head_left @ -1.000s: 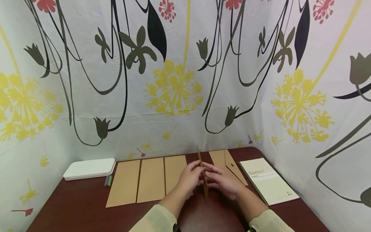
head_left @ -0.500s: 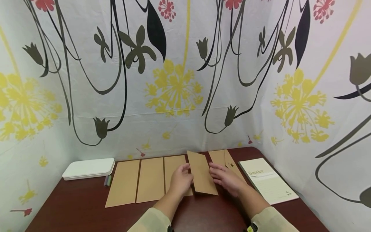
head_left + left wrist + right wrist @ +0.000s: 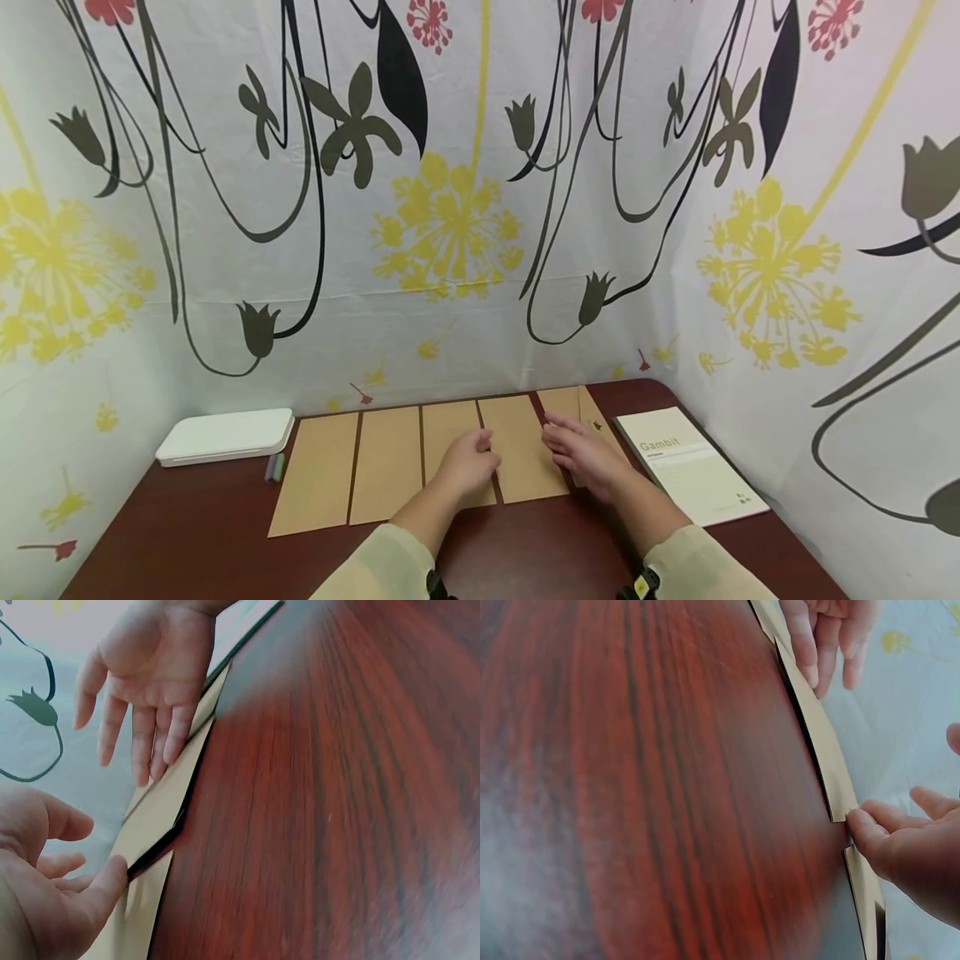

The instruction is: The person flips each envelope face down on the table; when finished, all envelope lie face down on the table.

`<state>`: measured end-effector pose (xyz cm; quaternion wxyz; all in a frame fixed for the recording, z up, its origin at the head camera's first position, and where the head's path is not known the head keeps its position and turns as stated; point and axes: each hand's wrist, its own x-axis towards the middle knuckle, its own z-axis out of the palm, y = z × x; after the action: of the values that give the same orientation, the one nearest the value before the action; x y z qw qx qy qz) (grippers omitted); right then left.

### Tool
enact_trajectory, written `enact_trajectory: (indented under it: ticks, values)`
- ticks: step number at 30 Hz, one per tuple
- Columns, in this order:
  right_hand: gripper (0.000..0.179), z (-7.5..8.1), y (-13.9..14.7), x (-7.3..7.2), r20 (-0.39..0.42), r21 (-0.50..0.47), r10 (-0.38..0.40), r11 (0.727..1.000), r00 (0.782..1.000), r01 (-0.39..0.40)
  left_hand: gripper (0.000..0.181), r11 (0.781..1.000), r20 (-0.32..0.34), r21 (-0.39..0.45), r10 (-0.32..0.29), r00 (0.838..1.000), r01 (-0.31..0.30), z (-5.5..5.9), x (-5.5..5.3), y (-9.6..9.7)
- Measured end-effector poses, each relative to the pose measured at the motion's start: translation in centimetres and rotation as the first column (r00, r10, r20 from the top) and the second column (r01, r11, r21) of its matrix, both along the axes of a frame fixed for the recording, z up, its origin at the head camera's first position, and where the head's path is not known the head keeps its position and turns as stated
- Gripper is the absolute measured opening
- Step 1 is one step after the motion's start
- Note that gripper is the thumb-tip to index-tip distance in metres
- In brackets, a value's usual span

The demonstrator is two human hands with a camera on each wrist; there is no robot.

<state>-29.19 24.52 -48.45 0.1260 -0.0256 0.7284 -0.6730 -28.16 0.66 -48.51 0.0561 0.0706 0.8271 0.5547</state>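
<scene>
A kraft-paper envelope [image 3: 521, 450] lies fourth from the left in a row on the dark red table. My left hand [image 3: 461, 467] is at its left long edge, thumb and fingers loosely bent. Past the opposite edge, my right hand [image 3: 585, 454] has its fingers extended, partly covering the rightmost envelope [image 3: 562, 404], which shows a flap and a small emblem. In the left wrist view, a dark gap shows under the near corner of the envelope [image 3: 161, 814], close to the left fingertips. The right wrist view has the right fingertips at the envelope's corner [image 3: 840, 810].
Three more kraft envelopes lie to the left, among them the far-left one [image 3: 313, 475]. A white flat case [image 3: 225, 437] and small markers [image 3: 276, 468] sit beyond them. A notebook [image 3: 693, 467] marked "Gambit" lies at right. Patterned cloth [image 3: 450, 333] hangs behind the table.
The envelope stood on edge between both hands, then tilted down leftward-leaning, and now lies in the row. The hands have moved apart to its two sides and let go of it.
</scene>
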Motion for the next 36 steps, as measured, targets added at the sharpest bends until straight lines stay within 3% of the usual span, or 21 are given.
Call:
enact_trajectory:
  ticks: [6,10,16,20,26,36]
  values:
    - [0.066,0.3,0.6,0.1,-0.017,-0.027,-0.068,0.997,0.998,0.068,0.057,0.998,-0.027,0.062,0.035,0.999,-0.033,0.7,0.8,1.0]
    - [0.064,1.1,2.7,0.5,-0.021,0.01,-0.12,0.993,0.992,0.121,0.055,0.994,-0.052,0.112,0.025,0.998,-0.019,0.9,1.3,2.9]
    - [0.069,2.2,6.6,0.3,-0.016,0.132,-0.165,0.977,0.986,0.165,0.057,0.974,0.033,0.226,-0.019,0.999,0.011,0.6,1.4,6.0]
    - [0.072,2.4,8.9,-0.1,-0.021,0.221,-0.149,0.964,0.989,0.15,0.057,0.963,0.081,0.268,-0.037,0.996,0.014,0.5,1.4,7.1]
    - [0.076,2.3,11.0,-1.0,0.011,0.276,-0.116,0.955,0.993,0.109,0.055,0.948,0.116,0.317,-0.063,0.991,0.023,0.7,0.8,8.3]
    - [0.077,2.1,11.7,-1.8,0.09,0.335,-0.081,0.941,0.993,0.047,0.061,0.957,0.141,0.27,-0.145,0.979,0.103,0.6,0.3,10.0]
